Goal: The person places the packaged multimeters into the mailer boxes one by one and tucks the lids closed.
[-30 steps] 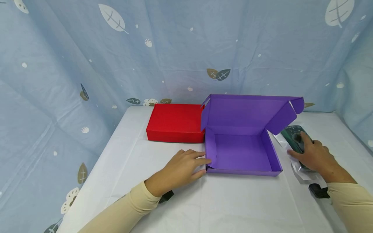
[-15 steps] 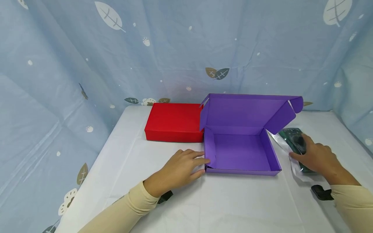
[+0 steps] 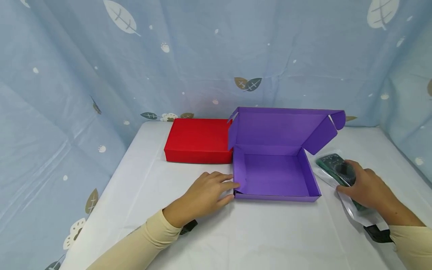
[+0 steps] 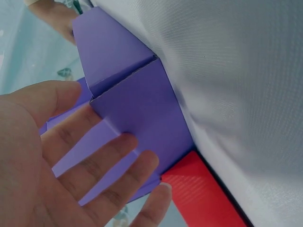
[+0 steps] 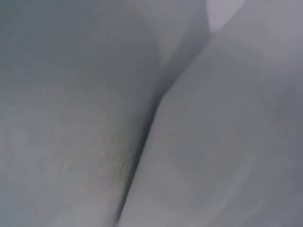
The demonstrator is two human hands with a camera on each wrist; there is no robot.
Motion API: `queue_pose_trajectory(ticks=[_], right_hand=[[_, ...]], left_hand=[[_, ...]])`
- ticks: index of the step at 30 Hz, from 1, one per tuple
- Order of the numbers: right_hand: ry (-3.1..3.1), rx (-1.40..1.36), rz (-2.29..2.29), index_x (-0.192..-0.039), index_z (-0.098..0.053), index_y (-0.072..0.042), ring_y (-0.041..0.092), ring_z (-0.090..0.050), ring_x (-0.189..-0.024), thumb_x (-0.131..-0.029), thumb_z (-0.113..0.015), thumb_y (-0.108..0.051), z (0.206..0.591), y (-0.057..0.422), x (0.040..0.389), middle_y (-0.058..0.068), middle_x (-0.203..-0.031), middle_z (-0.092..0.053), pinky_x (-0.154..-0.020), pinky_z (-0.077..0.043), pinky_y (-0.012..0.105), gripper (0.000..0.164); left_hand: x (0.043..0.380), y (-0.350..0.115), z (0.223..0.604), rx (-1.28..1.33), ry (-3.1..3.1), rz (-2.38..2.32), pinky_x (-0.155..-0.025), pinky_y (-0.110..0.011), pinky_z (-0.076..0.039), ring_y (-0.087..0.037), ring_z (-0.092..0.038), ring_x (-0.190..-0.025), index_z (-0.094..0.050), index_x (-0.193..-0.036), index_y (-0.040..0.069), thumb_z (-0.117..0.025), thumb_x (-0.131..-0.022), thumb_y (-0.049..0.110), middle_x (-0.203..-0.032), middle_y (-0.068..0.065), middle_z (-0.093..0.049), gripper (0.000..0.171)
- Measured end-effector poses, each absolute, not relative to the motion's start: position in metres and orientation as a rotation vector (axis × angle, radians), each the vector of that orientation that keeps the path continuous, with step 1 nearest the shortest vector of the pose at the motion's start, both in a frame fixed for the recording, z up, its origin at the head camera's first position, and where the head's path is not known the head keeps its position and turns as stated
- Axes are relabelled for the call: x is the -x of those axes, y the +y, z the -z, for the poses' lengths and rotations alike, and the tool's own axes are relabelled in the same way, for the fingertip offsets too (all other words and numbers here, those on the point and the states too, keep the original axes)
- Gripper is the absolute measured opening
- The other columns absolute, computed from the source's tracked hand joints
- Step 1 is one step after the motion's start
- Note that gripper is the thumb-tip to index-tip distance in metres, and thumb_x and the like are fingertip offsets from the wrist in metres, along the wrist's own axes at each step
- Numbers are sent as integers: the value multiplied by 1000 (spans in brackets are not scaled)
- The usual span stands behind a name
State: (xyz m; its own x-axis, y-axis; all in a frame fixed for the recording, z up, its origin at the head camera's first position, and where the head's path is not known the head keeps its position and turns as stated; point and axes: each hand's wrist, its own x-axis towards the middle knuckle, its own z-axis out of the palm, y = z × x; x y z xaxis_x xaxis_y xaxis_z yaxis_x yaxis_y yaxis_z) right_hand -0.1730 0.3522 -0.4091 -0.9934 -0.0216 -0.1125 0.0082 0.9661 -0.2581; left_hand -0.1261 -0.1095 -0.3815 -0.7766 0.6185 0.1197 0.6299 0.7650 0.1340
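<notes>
A purple cardboard box (image 3: pixel 275 174) stands with its lid raised and nothing inside. My left hand (image 3: pixel 206 193) touches its left wall near the front corner, fingers spread and mostly straight. In the left wrist view, those fingers (image 4: pixel 102 170) lie against the purple side wall (image 4: pixel 142 106). To the right of the box, my right hand (image 3: pixel 369 187) grips a green-and-black multimeter (image 3: pixel 332 165) with a round dial, thumb on one side and fingers on the other. A clear plastic bag (image 3: pixel 352 210) surrounds or lies under it. The right wrist view shows only blurred pale surfaces.
A closed red box (image 3: pixel 199 138) sits left of the purple one, touching or very near it. White cloth (image 3: pixel 270 232) covers the table. A patterned blue curtain (image 3: pixel 202 56) hangs behind. Dark wrist straps or mounts show by both sleeves.
My right hand has drawn the multimeter and its bag slightly toward me, and more of the dial shows. The left hand keeps its place on the box. The head view has shifted slightly.
</notes>
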Motion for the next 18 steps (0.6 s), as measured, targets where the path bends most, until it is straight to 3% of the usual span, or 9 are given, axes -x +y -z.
queue_pose_trajectory(ticks=[4,18], right_hand=[[3026,92,401,-147,-23,10,55,-56,-90,-78,-80,-35,408,354,164,51,-113,-47,-68,-50,64,100],[3134,158,443,-150,-29,3,62,-51,-100,-79,-81,-34,405,353,127,50,-118,-47,-75,-44,73,95]], left_hand=[[127,-110,383,1021,-2881,252,-96,-47,-49,-21,-59,-126,-67,-131,32,-63,-97,36,-139,2,-62,34],[126,-111,384,1015,-2837,296,-94,-52,-50,-23,-61,-122,-70,-126,30,-66,-95,32,-135,1,-65,31]])
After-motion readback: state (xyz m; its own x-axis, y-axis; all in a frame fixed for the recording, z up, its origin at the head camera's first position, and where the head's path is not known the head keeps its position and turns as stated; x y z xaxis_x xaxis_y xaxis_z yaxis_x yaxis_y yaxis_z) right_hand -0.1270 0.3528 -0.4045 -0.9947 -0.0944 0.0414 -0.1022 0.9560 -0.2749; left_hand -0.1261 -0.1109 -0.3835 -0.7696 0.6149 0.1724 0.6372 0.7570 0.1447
